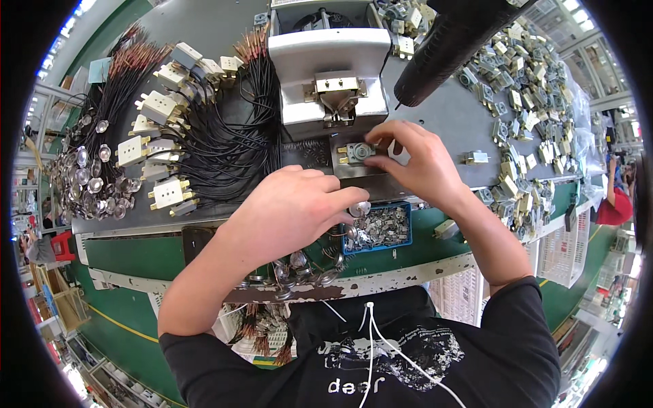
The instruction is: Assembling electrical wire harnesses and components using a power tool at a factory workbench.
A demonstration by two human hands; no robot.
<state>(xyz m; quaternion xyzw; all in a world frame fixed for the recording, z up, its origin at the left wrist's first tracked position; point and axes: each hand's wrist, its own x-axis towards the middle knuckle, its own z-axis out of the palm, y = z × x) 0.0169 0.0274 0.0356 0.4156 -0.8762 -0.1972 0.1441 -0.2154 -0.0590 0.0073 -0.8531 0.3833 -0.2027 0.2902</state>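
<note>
Component (357, 152), right hand (430, 166) touching, left hand (289, 207) near

A yellow line (123, 322) crosses the green floor (136, 360), with shelving (593, 60) and bright lights (579, 15) beyond.

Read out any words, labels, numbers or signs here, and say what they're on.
Black T-shirt: large white lettering, upside down; I won't copy it out.
T-shirt graphic: smaller print, too blurred to read.
Part at the right hand: nothing readable.
</note>
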